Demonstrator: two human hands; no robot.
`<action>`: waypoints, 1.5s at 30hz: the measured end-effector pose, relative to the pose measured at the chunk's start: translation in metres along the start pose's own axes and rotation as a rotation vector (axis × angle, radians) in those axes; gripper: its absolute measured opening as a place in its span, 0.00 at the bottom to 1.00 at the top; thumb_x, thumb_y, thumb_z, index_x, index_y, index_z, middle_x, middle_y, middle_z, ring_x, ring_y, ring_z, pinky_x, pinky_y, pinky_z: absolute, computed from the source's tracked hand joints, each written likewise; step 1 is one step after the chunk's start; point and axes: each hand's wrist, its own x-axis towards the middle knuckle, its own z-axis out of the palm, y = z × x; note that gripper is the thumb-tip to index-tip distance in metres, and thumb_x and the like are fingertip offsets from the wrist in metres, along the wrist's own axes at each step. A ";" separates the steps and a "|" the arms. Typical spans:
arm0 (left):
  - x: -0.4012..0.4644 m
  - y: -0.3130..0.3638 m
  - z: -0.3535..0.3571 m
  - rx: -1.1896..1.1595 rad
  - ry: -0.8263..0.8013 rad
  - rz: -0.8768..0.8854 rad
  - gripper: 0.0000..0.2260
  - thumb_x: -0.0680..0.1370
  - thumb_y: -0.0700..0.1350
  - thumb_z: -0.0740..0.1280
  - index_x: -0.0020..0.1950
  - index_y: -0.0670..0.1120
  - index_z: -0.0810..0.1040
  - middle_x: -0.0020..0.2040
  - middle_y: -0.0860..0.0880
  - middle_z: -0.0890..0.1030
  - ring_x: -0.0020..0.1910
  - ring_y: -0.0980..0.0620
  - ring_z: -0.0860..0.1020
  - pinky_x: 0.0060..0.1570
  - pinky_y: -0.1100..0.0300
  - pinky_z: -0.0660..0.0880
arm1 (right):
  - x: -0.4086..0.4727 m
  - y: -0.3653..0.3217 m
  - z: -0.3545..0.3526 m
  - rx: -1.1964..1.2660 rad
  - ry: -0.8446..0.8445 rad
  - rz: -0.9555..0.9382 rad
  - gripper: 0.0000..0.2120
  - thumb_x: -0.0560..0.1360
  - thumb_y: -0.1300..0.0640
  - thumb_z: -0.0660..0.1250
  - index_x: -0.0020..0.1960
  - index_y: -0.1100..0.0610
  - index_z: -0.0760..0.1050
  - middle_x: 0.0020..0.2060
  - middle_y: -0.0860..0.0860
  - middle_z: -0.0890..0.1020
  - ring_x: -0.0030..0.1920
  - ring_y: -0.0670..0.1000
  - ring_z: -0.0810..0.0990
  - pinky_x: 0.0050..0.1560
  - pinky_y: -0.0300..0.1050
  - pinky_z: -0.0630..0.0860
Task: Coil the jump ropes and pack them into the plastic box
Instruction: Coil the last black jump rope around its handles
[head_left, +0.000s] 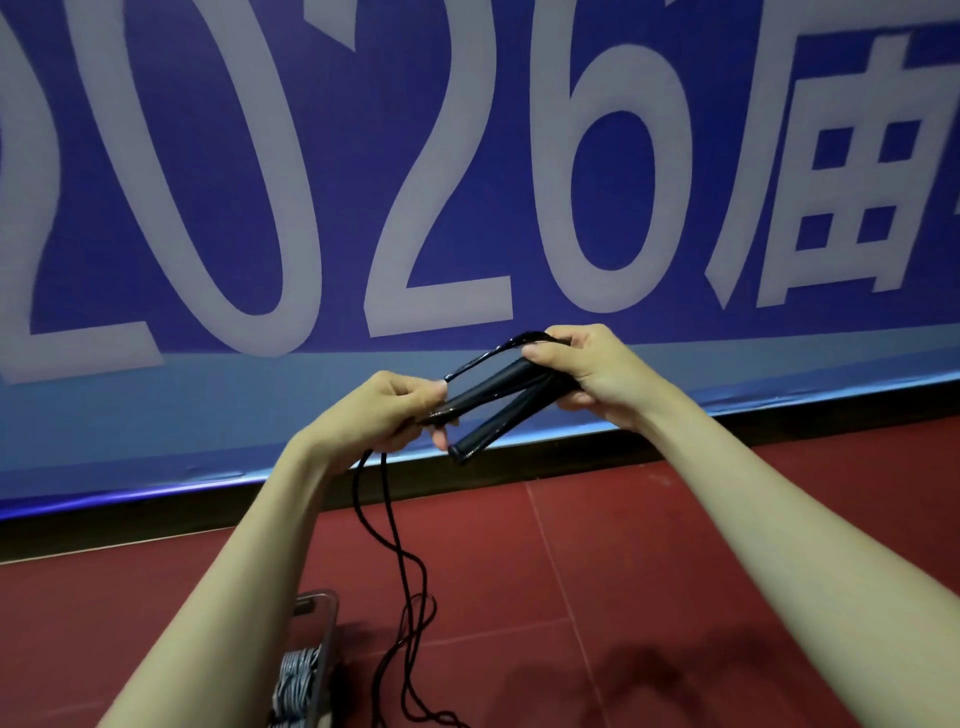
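I hold a black jump rope in front of me. Its two black handles (498, 402) lie side by side, pointing down to the left. My right hand (592, 376) grips the handles at their upper ends. My left hand (395, 410) pinches the lower part of one handle together with the black cord. A short loop of cord (498, 347) arches between the two hands. The remaining cord (402, 587) hangs in two strands from my left hand to the floor. A clear plastic box (324, 644) stands on the floor under my left forearm, with grey-and-white ropes inside.
A red tiled floor (597, 597) spreads below. A large blue banner with white characters (467, 182) covers the wall close ahead, with a dark baseboard (571, 460) under it.
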 end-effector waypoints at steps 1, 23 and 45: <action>0.001 -0.005 0.000 -0.065 0.055 0.020 0.20 0.78 0.56 0.59 0.44 0.40 0.81 0.26 0.52 0.72 0.24 0.56 0.58 0.25 0.66 0.56 | 0.001 -0.001 0.000 0.026 0.022 -0.016 0.10 0.78 0.60 0.67 0.38 0.60 0.72 0.30 0.51 0.69 0.26 0.45 0.63 0.21 0.35 0.55; 0.011 0.016 0.083 0.845 -0.003 0.424 0.10 0.83 0.49 0.57 0.45 0.46 0.66 0.37 0.50 0.72 0.36 0.46 0.70 0.35 0.53 0.64 | 0.004 0.029 0.007 -0.493 0.635 -0.329 0.12 0.77 0.53 0.69 0.41 0.60 0.72 0.30 0.47 0.75 0.32 0.44 0.72 0.32 0.33 0.66; 0.015 0.011 0.042 0.700 0.436 0.214 0.05 0.82 0.44 0.60 0.49 0.47 0.63 0.43 0.56 0.80 0.40 0.42 0.75 0.38 0.50 0.72 | -0.008 0.011 0.022 -0.153 -0.093 -0.063 0.12 0.80 0.57 0.63 0.54 0.67 0.70 0.37 0.55 0.77 0.33 0.49 0.74 0.30 0.39 0.67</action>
